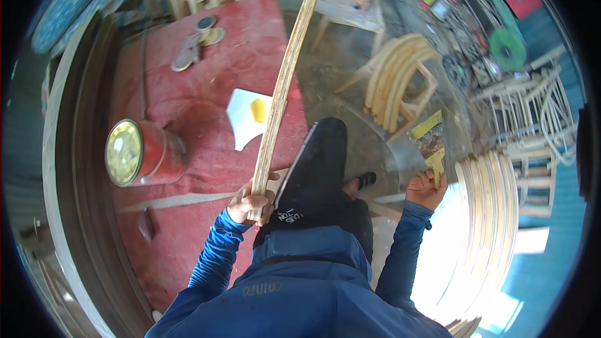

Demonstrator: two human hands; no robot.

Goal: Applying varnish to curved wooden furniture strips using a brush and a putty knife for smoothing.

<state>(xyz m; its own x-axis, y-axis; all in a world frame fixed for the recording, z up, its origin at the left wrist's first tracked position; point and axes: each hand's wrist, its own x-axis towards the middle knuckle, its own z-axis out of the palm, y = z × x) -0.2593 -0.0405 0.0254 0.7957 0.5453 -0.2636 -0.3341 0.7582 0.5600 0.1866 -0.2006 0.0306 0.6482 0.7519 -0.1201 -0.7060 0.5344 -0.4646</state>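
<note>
My left hand (240,208) is wrapped round the lower end of a long, narrow wooden strip (287,75) with layered edges. The strip slants up and away past the top of the view. Off to the right, my right hand (427,191) grips the yellow handle of a wide, flat-bladed spreader (428,138). Its blade is dark in the middle with yellow along the far edge. Just left of the strip, a white angular sheet (240,122) lies on the red surface with a yellow paste-like patch (258,111) on it.
A red can (164,155) with a yellowish round top stands on the red-covered surface (244,37), near small round discs (205,23). Curved wooden pieces are stacked ahead right (400,75) and beside my right arm (491,213). Wooden frames (535,125) stand far right.
</note>
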